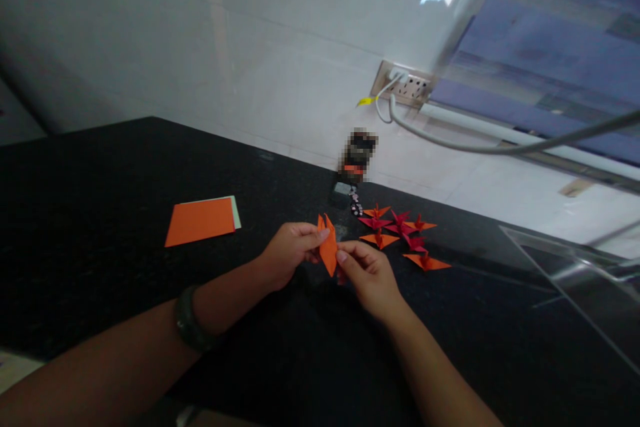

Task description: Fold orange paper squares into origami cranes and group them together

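Between my two hands is a folded orange origami paper (328,255), long and narrow, with two points at its top. My left hand (290,250) pinches it from the left, thumb lying over its front. On the other side, the thumb and fingers of my right hand (369,273) grip its right edge. To the right on the counter lie several finished paper cranes (380,239), some orange and some red. A stack of square paper (200,221), orange on top with a pale green edge showing, rests to the left.
A phone (358,155) with a blurred screen leans against the wall on a small stand, a beaded strap (355,201) beside it. A metal sink (575,280) is at the right. Above, a cable (465,145) runs near the wall socket (403,85). The dark countertop (100,213) spans the view.
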### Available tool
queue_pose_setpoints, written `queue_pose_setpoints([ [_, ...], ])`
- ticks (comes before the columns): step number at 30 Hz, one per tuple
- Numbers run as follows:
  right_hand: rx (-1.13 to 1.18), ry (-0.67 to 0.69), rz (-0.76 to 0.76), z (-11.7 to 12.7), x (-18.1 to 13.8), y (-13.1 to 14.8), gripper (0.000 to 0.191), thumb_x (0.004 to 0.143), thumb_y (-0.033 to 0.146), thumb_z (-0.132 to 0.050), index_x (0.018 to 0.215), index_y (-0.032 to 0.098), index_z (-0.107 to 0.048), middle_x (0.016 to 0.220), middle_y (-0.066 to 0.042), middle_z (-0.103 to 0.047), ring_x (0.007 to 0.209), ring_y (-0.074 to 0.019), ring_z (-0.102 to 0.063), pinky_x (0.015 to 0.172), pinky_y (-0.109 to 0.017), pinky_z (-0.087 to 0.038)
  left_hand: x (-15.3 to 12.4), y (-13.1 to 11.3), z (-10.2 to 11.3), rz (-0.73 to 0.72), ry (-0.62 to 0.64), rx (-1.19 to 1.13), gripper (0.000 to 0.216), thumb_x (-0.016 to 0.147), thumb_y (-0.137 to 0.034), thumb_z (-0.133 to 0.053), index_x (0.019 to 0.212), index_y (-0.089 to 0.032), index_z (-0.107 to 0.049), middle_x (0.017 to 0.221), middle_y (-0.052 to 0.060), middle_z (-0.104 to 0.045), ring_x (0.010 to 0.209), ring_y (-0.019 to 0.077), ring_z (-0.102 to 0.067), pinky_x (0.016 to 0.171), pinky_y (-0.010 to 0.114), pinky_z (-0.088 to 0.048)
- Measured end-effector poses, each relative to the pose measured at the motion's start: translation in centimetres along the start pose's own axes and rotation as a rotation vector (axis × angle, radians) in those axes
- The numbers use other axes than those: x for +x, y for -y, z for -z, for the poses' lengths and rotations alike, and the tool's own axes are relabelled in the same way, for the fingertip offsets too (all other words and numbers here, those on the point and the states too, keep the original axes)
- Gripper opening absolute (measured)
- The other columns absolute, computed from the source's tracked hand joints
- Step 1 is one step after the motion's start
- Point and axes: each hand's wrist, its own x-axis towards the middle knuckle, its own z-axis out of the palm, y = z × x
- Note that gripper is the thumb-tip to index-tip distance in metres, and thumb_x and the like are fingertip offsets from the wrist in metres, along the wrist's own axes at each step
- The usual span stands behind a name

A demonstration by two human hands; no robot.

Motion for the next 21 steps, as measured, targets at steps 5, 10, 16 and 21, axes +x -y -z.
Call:
queue_pose_setpoints([
  [5, 0.098, 0.045, -0.019, -0.23, -0.07, 0.13, 0.026, 0.070, 0.031, -0.059, 0.090, 0.015, -0.061, 0.063, 0.001, -0.057, 0.050, -0.0080, -0.048, 0.046, -0.020, -0.041, 0.16, 0.27, 0.18, 0.014, -0.016, -0.059, 0.026, 0.065, -0.036, -0.064, 0.063, -0.010, -0.062, 0.056, 0.002, -0.060, 0.049, 0.0087, -0.051, 0.050, 0.022, -0.038],
  [10, 0.101, 0.050, -0.016, -0.13, 0.03, -0.01, 0.026, 0.069, 0.030, -0.060, 0.091, 0.015, -0.061, 0.062, 0.001, -0.057, 0.050, -0.0078, -0.047, 0.045, -0.020, -0.042, 0.26, 0.53, 0.23, 0.005, -0.005, -0.073, 0.026, 0.066, -0.036, -0.064, 0.063, -0.010, -0.062, 0.056, 0.003, -0.060, 0.049, 0.0089, -0.051, 0.050, 0.023, -0.038],
  [16, 0.088, 0.060, -0.014, -0.06, 0.02, -0.10, 0.026, 0.070, 0.031, -0.060, 0.091, 0.015, -0.061, 0.063, 0.001, -0.057, 0.051, -0.0078, -0.048, 0.046, -0.020, -0.042, 0.31, 0.53, 0.30, 0.018, 0.003, -0.103, 0.025, 0.066, -0.035, -0.064, 0.064, -0.010, -0.061, 0.056, 0.002, -0.059, 0.048, 0.0083, -0.051, 0.050, 0.022, -0.038],
  [21, 0.067, 0.072, -0.009, 0.05, -0.08, -0.08, 0.025, 0.072, 0.030, -0.058, 0.092, 0.016, -0.060, 0.062, 0.001, -0.055, 0.051, -0.0077, -0.047, 0.046, -0.020, -0.041, 0.22, 0.45, 0.15, 0.029, 0.001, -0.114, 0.025, 0.066, -0.034, -0.064, 0.065, -0.009, -0.061, 0.056, 0.003, -0.059, 0.048, 0.0089, -0.052, 0.050, 0.023, -0.039],
])
